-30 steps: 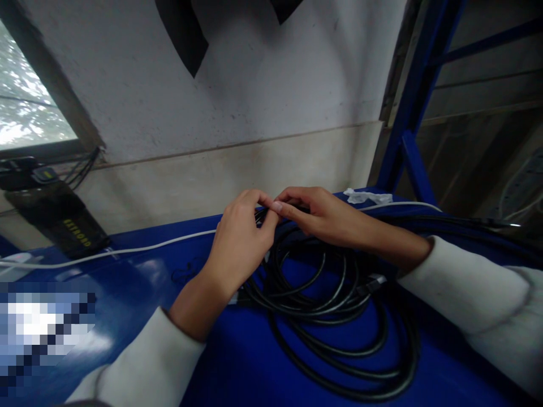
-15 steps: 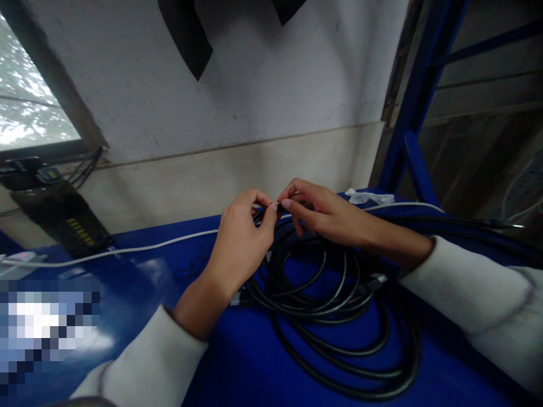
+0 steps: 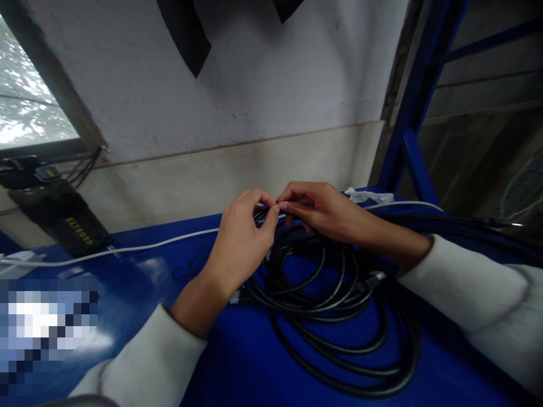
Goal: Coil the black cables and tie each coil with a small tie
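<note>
A coil of black cable [image 3: 305,309] lies on the blue tabletop [image 3: 237,362], with several loops spread toward me. My left hand [image 3: 246,237] is above its far left side, thumb and index finger pinched together. Fingertip to fingertip with it, my right hand [image 3: 324,212] is also closed in a pinch at the far edge of the coil. Whatever is between the fingertips is too small and hidden to name. A cable connector [image 3: 374,279] with a pale end rests on the right of the coil, and another pale-ended connector [image 3: 237,298] shows beside my left wrist.
Behind my hands a white cable [image 3: 169,242] runs across the table. A dark bottle [image 3: 63,217] stands at the far left below the window. Crumpled white material [image 3: 369,196] lies by the blue metal frame [image 3: 413,107]. Thin black strands [image 3: 184,272] are left of my left wrist.
My right fingers have shifted slightly and curled in, and their tips now meet those of my left hand. The left hand and the coil have hardly moved.
</note>
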Action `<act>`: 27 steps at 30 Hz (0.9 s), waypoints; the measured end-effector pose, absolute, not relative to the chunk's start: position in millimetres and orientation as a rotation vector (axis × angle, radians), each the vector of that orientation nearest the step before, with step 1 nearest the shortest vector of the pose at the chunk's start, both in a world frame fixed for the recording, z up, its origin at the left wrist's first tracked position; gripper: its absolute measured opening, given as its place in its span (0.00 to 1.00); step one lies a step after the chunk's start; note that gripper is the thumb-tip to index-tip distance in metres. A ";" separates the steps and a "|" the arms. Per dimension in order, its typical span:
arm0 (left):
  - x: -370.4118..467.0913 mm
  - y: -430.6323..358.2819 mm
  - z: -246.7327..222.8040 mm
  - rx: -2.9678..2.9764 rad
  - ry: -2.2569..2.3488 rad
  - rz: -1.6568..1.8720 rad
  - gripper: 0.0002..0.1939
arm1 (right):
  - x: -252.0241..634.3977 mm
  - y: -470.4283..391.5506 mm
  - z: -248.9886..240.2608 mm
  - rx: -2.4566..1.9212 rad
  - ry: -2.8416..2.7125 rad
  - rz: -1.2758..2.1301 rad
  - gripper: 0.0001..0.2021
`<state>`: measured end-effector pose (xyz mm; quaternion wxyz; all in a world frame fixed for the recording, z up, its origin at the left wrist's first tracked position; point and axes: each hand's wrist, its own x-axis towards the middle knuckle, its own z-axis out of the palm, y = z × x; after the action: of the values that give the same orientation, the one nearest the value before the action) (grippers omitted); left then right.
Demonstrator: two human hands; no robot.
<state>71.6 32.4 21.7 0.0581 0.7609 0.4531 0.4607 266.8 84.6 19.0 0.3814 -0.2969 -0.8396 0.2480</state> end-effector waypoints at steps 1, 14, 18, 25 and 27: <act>71.4 32.6 21.4 2.292 1.375 1.394 0.04 | 266.9 84.4 19.7 -0.761 -2.144 0.629 0.14; 68.3 37.0 18.4 2.195 1.372 1.434 0.05 | 266.6 82.3 24.6 -0.718 -2.202 0.581 0.16; 68.7 36.2 18.7 2.201 1.369 1.435 0.05 | 264.5 81.6 24.5 -0.668 -2.211 0.534 0.14; 69.9 33.4 20.4 2.251 1.333 1.457 0.06 | 264.3 81.8 25.0 -0.692 -2.168 0.482 0.13; 70.6 32.4 20.5 2.277 1.323 1.473 0.07 | 264.1 81.8 24.7 -0.723 -2.143 0.502 0.12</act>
<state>70.6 32.4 20.5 0.0618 0.7532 0.4377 0.4872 264.1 81.8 24.7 0.4009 -0.2861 -0.8473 0.1986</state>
